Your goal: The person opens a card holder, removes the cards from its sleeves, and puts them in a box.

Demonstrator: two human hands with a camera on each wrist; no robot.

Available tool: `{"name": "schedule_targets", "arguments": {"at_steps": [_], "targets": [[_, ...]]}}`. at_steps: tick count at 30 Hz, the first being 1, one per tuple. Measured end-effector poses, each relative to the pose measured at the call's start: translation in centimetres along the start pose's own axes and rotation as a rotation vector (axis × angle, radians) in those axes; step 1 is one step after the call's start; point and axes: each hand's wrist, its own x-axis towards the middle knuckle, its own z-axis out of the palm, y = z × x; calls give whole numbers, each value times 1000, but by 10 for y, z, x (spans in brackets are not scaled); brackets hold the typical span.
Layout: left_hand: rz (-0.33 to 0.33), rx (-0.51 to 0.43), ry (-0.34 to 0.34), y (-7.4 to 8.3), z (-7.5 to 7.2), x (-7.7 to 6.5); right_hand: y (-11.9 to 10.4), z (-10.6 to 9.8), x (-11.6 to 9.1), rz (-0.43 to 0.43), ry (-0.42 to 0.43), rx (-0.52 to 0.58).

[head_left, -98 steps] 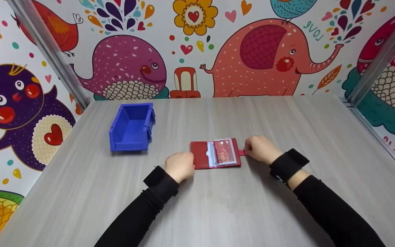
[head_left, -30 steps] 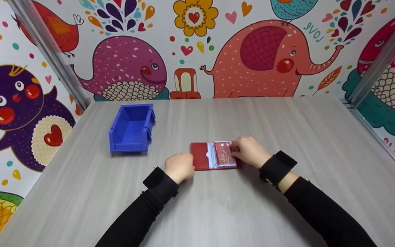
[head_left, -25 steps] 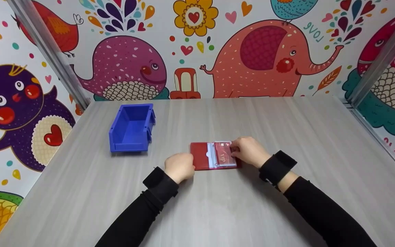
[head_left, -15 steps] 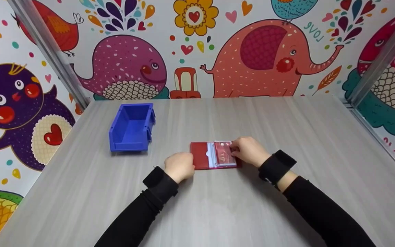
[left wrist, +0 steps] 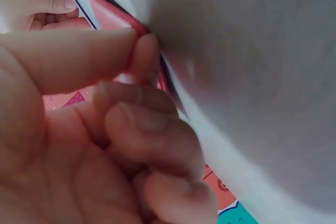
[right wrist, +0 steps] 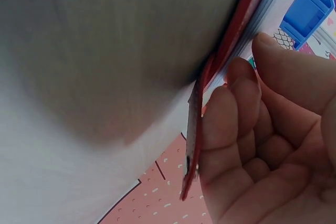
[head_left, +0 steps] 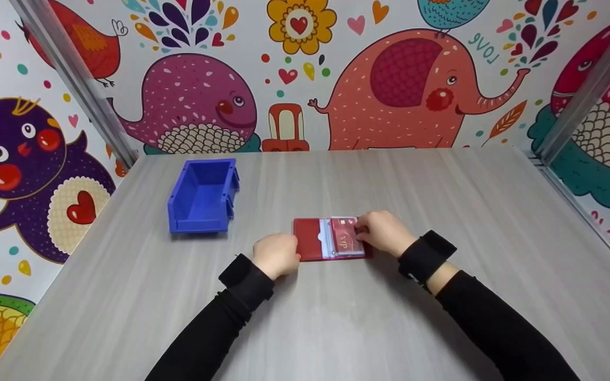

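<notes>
A red card holder (head_left: 307, 239) lies spread open on the table, its clear sleeves on the right half with a red card (head_left: 344, 236) on top. My left hand (head_left: 276, 255) pinches the cover's left edge between thumb and forefinger, the other fingers curled, as the left wrist view shows. At the opposite edge is my right hand (head_left: 387, 232), thumb and forefinger on the outer edge of the sleeves (right wrist: 262, 17). In the right wrist view the closure strap (right wrist: 193, 140) runs along beneath my right fingers; from the head the hand hides it.
A blue plastic bin (head_left: 202, 197) stands at the back left of the grey wooden table (head_left: 326, 328). Printed cartoon walls (head_left: 294, 79) rise behind and at the sides, with metal posts at the corners. Both wrists wear black bands.
Since the oldest frame my right hand has moved left, from the strap's tab to the sleeves' edge. My left hand keeps its grip. Over the last second both hands stay nearly still.
</notes>
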Motion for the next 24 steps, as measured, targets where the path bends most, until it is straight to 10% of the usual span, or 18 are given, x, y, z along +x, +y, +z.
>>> {"name": "schedule_targets", "arguments": {"at_steps": [24], "targets": [[18, -72, 65, 27, -8, 31, 1, 0, 2, -30, -4, -4]]}}
